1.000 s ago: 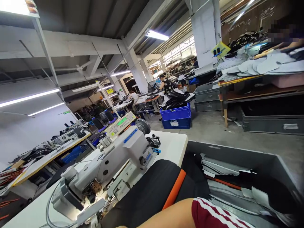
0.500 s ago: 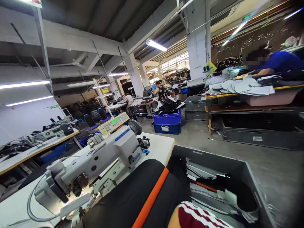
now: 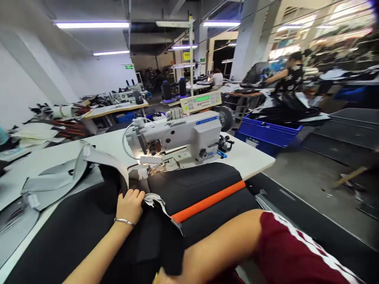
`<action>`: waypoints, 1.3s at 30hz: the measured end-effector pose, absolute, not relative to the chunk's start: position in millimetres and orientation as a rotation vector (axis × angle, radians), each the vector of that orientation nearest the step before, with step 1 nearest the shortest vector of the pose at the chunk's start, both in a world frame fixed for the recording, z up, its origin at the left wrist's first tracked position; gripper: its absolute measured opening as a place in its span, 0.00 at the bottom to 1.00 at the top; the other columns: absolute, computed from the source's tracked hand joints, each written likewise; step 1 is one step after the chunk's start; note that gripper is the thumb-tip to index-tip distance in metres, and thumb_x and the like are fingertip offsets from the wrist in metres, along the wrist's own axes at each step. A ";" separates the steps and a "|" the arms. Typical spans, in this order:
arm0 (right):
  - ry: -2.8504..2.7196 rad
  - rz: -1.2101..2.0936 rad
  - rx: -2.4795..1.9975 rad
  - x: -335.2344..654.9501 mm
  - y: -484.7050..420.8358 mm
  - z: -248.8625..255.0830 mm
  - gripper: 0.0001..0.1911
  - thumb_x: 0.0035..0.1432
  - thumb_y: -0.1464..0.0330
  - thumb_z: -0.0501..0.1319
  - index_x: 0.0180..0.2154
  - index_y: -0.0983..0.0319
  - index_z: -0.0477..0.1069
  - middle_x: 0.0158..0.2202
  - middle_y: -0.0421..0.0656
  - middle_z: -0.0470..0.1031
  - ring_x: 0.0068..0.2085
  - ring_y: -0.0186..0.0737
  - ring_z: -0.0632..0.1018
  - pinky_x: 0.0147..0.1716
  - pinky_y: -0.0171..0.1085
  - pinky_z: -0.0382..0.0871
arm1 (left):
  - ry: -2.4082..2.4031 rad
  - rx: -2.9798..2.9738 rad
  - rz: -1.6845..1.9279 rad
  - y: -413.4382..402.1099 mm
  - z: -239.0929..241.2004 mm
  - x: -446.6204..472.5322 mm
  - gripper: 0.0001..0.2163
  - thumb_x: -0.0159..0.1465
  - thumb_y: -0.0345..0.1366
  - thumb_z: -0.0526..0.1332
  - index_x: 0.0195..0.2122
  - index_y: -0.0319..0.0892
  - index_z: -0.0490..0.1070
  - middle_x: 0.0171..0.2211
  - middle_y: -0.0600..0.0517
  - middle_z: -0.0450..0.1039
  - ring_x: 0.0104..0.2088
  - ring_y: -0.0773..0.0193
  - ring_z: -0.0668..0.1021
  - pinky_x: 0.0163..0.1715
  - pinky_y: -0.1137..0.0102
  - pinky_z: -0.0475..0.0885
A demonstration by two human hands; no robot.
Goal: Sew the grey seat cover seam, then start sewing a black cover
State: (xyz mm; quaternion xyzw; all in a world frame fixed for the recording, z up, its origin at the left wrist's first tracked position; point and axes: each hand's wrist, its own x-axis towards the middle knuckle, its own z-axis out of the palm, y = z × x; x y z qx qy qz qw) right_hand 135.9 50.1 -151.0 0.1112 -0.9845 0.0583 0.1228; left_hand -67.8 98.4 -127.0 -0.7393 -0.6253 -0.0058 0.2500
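My left hand (image 3: 130, 204), with a silver bangle on its wrist, is closed on the edge of a black fabric piece (image 3: 79, 221) in front of the sewing machine (image 3: 177, 134). Its fingers curl over a seam with a pale, frayed edge. To the right of that hand spreads more black fabric (image 3: 192, 181), crossed by an orange strip (image 3: 210, 201). My right hand (image 3: 170, 277) is low at the bottom edge, blurred and mostly cut off, beside a hanging black flap (image 3: 173, 244). A small yellow thing shows at it; its fingers are hidden.
Grey-backed pieces (image 3: 59, 181) lie on the white table (image 3: 254, 156) to the left. A control panel (image 3: 203, 101) sits above the machine. A dark bin (image 3: 296, 209) stands at the right, blue crates (image 3: 269, 132) beyond. Another person (image 3: 291, 75) works behind them.
The view has swung left and down, bringing both my hands into sight. The sewing machine now appears nearer the middle, and the grey-backed pieces at the left show.
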 end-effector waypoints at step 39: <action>-2.695 0.272 -0.759 118.2 262.2 -137.0 0.22 0.57 0.74 0.60 0.53 0.63 0.74 0.52 0.52 0.73 0.50 0.51 0.71 0.53 0.51 0.67 | -1.966 -2.285 0.035 198.8 -111.7 -68.7 0.12 0.62 0.27 0.55 0.43 0.41 0.75 0.50 0.44 0.77 0.48 0.49 0.75 0.45 0.53 0.63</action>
